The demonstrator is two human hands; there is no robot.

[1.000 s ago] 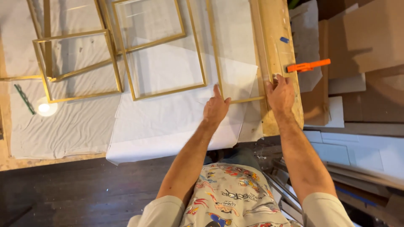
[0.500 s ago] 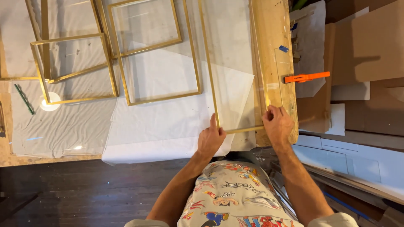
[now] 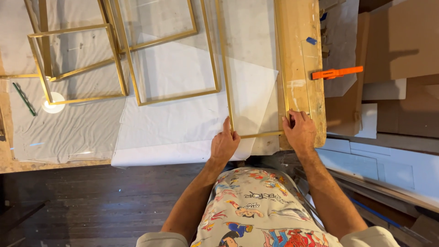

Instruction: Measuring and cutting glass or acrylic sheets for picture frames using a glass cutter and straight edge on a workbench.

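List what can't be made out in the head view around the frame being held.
- Gold frame: far end cut off by the top edge.
- Left hand and right hand: palms face down, so the grip on the frame's near corners is hidden.
- Clear sheet in the frame: its edges are too faint to trace.
- Orange clamp: its jaw end is hidden by the wooden board.
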